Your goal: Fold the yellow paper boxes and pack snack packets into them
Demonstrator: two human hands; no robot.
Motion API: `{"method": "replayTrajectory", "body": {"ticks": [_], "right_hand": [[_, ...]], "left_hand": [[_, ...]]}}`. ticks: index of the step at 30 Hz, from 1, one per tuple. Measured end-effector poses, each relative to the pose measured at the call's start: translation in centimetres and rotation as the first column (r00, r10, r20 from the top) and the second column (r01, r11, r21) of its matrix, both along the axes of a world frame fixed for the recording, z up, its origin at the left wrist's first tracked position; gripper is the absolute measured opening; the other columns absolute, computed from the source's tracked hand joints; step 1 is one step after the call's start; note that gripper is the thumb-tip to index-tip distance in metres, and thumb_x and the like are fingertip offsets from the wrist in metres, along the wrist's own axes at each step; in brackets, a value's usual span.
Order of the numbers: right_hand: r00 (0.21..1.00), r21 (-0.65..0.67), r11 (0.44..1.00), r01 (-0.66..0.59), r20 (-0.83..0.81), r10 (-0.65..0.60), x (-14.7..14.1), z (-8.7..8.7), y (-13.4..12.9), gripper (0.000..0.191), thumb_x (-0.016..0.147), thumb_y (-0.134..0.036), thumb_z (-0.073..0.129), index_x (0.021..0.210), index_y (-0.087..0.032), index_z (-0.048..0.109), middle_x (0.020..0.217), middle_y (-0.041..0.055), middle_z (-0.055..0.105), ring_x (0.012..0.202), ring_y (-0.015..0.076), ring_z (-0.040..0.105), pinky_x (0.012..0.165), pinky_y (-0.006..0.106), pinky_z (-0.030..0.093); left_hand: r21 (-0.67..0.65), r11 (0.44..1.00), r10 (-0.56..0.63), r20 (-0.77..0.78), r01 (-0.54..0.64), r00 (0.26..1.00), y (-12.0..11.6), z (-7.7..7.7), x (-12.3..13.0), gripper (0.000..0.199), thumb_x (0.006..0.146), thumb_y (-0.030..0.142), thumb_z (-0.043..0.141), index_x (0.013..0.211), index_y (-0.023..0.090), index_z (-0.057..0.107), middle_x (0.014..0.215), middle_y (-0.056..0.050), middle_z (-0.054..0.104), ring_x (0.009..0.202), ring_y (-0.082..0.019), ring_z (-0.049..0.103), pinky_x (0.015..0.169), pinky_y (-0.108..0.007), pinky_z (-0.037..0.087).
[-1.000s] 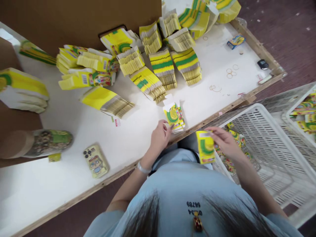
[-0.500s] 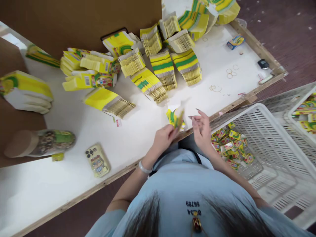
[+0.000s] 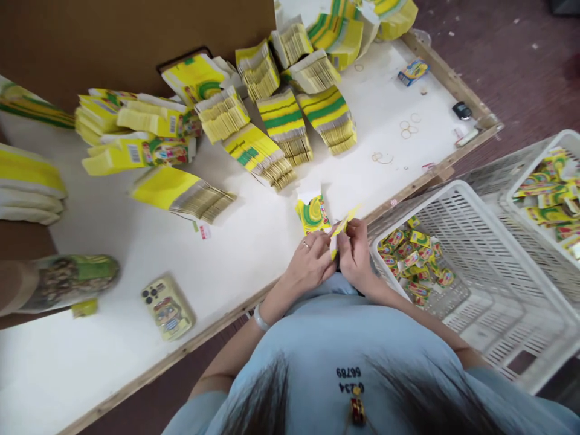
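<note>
Close to my body, at the table's front edge, my left hand (image 3: 312,257) and my right hand (image 3: 354,252) both grip one small yellow-and-white carton (image 3: 341,229). The carton stands tilted between my fingers, and its lower part is partly hidden by them. Just beyond my left hand, another flat yellow carton (image 3: 312,212) with green rings and a white flap lies on the white table (image 3: 254,241). Past it rest bundles of flat yellow cartons (image 3: 258,156) with fanned ends.
White plastic baskets (image 3: 487,241) holding small filled-looking cartons (image 3: 410,260) stand at the right. On the table lie a phone (image 3: 167,307), a jar (image 3: 72,279), rubber bands (image 3: 408,128), a blue box (image 3: 413,72) and a black object (image 3: 461,110). A wooden rim (image 3: 453,154) edges the table.
My right hand has come in from the right and closed on the carton that my left hand held. The view has shifted a little, so the table's things appear further left.
</note>
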State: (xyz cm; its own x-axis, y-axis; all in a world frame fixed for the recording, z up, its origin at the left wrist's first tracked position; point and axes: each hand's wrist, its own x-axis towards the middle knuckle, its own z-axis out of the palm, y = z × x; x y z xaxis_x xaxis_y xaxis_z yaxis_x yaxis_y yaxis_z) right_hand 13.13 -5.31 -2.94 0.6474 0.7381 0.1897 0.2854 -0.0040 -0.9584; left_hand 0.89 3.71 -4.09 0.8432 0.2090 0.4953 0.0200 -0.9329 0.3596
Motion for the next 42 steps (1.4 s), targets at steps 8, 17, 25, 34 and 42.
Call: {"method": "replayTrajectory", "body": {"ticks": [8, 17, 25, 34, 42], "right_hand": [[0.997, 0.040, 0.997, -0.065, 0.036, 0.064, 0.0, -1.0, 0.0, 0.041, 0.105, -0.054, 0.038, 0.124, -0.025, 0.061, 0.116, 0.0102, 0.072, 0.110, 0.0255, 0.069, 0.097, 0.042, 0.056], [0.995, -0.030, 0.998, -0.052, 0.078, 0.054, 0.0, -0.7, -0.3, 0.034, 0.107, -0.044, 0.039, 0.116, -0.027, 0.067, 0.111, 0.0081, 0.073, 0.105, 0.0260, 0.069, 0.101, 0.046, 0.052], [0.999, -0.122, 0.992, -0.035, 0.026, 0.038, 0.4, 0.5, -0.1, 0.037, 0.106, -0.050, 0.038, 0.102, -0.022, 0.063, 0.087, 0.0058, 0.073, 0.070, 0.0199, 0.065, 0.068, 0.033, 0.054], [0.989, -0.107, 0.994, 0.034, -0.142, -0.049, 0.4, 0.4, 0.1, 0.033, 0.096, -0.052, 0.059, 0.084, -0.021, 0.061, 0.064, -0.0040, 0.059, 0.055, 0.0121, 0.050, 0.054, 0.024, 0.042], [0.974, -0.086, 0.995, 0.046, -0.216, -0.064, 0.1, -0.1, 0.1, 0.035, 0.095, -0.056, 0.062, 0.089, -0.021, 0.066, 0.068, -0.0029, 0.062, 0.061, 0.0128, 0.054, 0.061, 0.026, 0.048]], "left_hand": [[-0.480, 0.875, -0.003, 0.137, 0.069, 0.991, -0.3, 0.2, -0.6, 0.065, 0.094, 0.036, 0.058, 0.152, 0.018, 0.035, 0.147, -0.019, 0.049, 0.146, -0.035, 0.041, 0.118, -0.059, 0.041], [-0.848, 0.512, -0.143, 0.075, 0.139, 0.987, -0.5, 1.0, -1.5, 0.087, 0.094, 0.027, 0.061, 0.167, 0.032, 0.014, 0.171, -0.010, 0.030, 0.156, -0.033, 0.033, 0.131, -0.055, 0.026], [-0.871, 0.474, -0.108, 0.089, 0.130, 0.990, -0.6, 1.3, -1.8, 0.069, 0.103, 0.038, 0.053, 0.165, 0.032, 0.023, 0.171, -0.008, 0.032, 0.159, -0.029, 0.029, 0.133, -0.050, 0.022], [-0.972, 0.231, 0.063, -0.038, -0.052, 0.997, -2.0, 1.3, -1.7, 0.061, 0.103, 0.056, 0.046, 0.151, 0.018, 0.048, 0.143, -0.014, 0.063, 0.128, -0.027, 0.061, 0.113, -0.043, 0.048], [-0.994, 0.096, 0.101, -0.049, -0.059, 0.994, -2.2, 0.8, -1.3, 0.066, 0.100, 0.062, 0.049, 0.149, 0.018, 0.050, 0.131, -0.014, 0.070, 0.122, -0.029, 0.066, 0.102, -0.044, 0.057]]}}
